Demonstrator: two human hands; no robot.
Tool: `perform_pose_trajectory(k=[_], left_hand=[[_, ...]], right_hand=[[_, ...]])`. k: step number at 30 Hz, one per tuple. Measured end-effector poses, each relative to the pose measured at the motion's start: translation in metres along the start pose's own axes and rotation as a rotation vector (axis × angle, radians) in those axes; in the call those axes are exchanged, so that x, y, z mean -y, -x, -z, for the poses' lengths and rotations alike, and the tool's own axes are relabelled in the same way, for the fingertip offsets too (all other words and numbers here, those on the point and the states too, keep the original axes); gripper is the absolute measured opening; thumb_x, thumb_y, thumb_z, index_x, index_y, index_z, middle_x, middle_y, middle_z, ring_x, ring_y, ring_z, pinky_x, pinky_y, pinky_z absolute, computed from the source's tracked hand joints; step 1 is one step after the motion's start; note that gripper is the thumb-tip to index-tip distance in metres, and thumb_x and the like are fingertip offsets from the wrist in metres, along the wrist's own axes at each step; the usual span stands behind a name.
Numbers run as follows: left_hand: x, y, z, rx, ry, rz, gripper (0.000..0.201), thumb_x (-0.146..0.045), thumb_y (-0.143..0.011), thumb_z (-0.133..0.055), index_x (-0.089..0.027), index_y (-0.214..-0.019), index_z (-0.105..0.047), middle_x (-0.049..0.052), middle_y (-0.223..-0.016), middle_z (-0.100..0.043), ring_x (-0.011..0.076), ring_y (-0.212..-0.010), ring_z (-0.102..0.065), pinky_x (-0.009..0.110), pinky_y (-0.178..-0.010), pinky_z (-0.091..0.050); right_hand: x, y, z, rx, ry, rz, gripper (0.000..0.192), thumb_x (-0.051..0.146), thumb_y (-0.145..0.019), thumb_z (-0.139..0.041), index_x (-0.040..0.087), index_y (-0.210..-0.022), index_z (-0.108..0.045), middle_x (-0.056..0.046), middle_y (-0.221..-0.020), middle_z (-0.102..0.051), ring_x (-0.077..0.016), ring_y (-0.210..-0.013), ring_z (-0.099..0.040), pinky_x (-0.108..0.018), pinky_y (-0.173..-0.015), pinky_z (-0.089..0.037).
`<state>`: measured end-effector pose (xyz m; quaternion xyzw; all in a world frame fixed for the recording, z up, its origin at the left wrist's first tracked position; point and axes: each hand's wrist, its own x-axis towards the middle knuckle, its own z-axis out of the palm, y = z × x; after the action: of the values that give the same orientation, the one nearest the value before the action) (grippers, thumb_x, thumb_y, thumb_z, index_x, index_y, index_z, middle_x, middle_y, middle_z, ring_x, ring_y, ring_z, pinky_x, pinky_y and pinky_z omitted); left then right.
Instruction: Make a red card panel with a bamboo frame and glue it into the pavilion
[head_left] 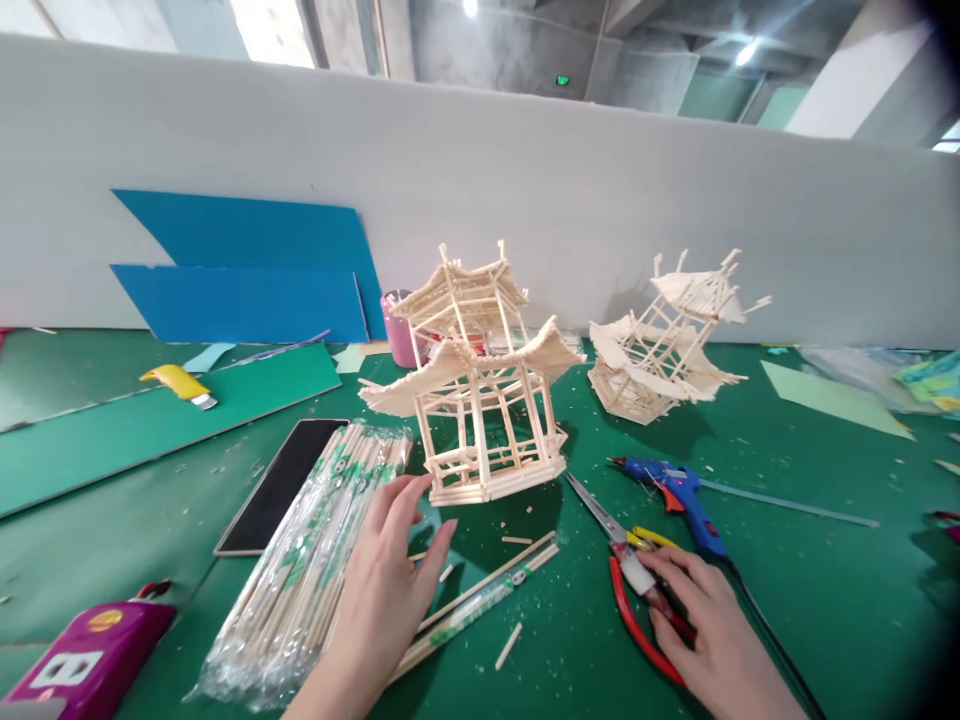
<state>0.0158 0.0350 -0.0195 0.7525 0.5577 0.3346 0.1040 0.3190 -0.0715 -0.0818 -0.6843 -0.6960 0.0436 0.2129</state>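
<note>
A two-tiered stick pagoda model (487, 485) stands slightly tilted in the middle of the green table. My left hand (397, 550) is at its lower left corner, thumb and fingers apart; whether a fingertip touches the base I cannot tell. Beneath that hand lie loose chopsticks (499, 585), some in a printed wrapper, and short cut pieces (508, 647). On the right, my right hand (694, 610) has its fingers round the handle of the scissors (600, 508), whose blades point towards the model. Red-and-yellow-handled pliers (630, 620) lie against the scissors, partly hidden.
A plastic-wrapped chopstick bundle (300, 570) partly covers a black phone (281, 490). A blue glue gun (675, 490) with its cord lies right. Another stick pagoda (652, 350) leans behind it. A yellow cutter (176, 382), purple box-like item (97, 650), pink container (403, 335) and blue boards (247, 300) stand around.
</note>
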Motion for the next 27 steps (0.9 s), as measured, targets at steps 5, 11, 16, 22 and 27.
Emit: perform_pose_trajectory(k=[5, 11, 16, 22, 27], left_hand=[[0.007, 0.001, 0.001, -0.018, -0.019, -0.022, 0.030, -0.030, -0.082, -0.048, -0.020, -0.109, -0.046, 0.008, -0.102, -0.050, 0.0153, -0.067, -0.059, 0.029, -0.057, -0.051], [0.012, -0.007, 0.005, -0.004, -0.002, -0.023, 0.027, -0.027, -0.083, -0.046, -0.021, -0.109, -0.045, 0.008, -0.104, -0.050, 0.0172, -0.075, -0.059, 0.033, -0.066, -0.052], [0.011, -0.012, 0.001, -0.018, 0.012, -0.097, 0.033, -0.023, -0.078, -0.052, -0.020, -0.109, -0.043, 0.011, -0.112, -0.047, 0.0261, -0.105, -0.051, 0.044, -0.086, -0.045], [0.008, -0.012, -0.002, -0.072, 0.051, -0.079, 0.036, -0.023, -0.077, -0.052, -0.019, -0.110, -0.040, 0.012, -0.109, -0.050, 0.0271, -0.105, -0.051, 0.046, -0.085, -0.045], [0.007, -0.012, -0.010, -0.101, 0.103, -0.031, 0.039, -0.025, -0.076, -0.055, -0.020, -0.112, -0.039, 0.011, -0.108, -0.052, 0.0264, -0.104, -0.052, 0.046, -0.084, -0.047]], right_hand=[[-0.015, 0.004, 0.005, -0.008, 0.072, 0.004, 0.039, 0.017, -0.071, -0.053, 0.026, -0.110, -0.055, -0.008, -0.110, -0.056, -0.0249, -0.097, -0.058, -0.040, -0.079, -0.052], [-0.004, -0.024, 0.030, -0.072, 0.054, 0.052, 0.028, 0.034, -0.079, -0.051, 0.027, -0.106, -0.057, -0.007, -0.107, -0.061, -0.0228, -0.092, -0.062, -0.033, -0.071, -0.055], [0.029, -0.099, 0.048, -0.010, -0.038, 0.096, 0.028, 0.029, -0.085, -0.042, 0.023, -0.110, -0.054, -0.007, -0.106, -0.061, -0.0207, -0.095, -0.060, -0.032, -0.077, -0.051], [0.037, -0.204, 0.014, 0.110, -0.045, 0.116, 0.023, 0.022, -0.088, -0.047, 0.015, -0.108, -0.055, -0.007, -0.101, -0.061, -0.0174, -0.089, -0.059, -0.036, -0.079, -0.048], [0.032, -0.259, -0.019, 0.134, -0.042, 0.117, 0.026, 0.027, -0.087, -0.051, 0.017, -0.111, -0.052, -0.006, -0.112, -0.056, -0.0186, -0.092, -0.058, -0.038, -0.076, -0.049]])
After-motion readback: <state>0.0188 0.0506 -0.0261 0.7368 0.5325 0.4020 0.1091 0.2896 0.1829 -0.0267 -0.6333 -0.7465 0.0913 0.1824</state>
